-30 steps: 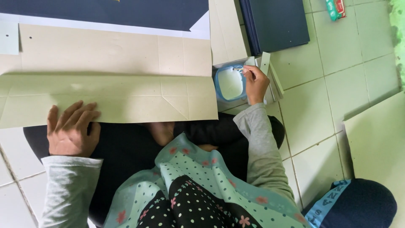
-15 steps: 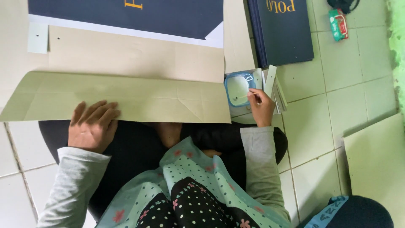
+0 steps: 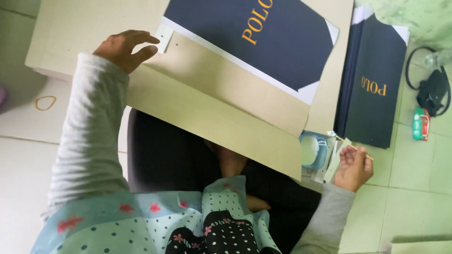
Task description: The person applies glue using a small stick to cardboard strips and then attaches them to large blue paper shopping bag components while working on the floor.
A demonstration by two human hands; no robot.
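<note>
Reaching up now, the left hand [image 3: 125,49] has moved from the near edge to the far edge of the one tan cardboard sheet [image 3: 207,108], fingers spread apart on it. The right hand [image 3: 353,167], at four o'clock, has left the one blue glue tub [image 3: 313,150] and pinches one thin stick [image 3: 360,151].

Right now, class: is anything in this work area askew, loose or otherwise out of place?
A loose rubber band lies alone on the floor tiles, left of the cardboard. The left hand presses the cardboard; the right hand holds a thin stick by the glue tub. Nothing looks spilled or damaged.
</note>
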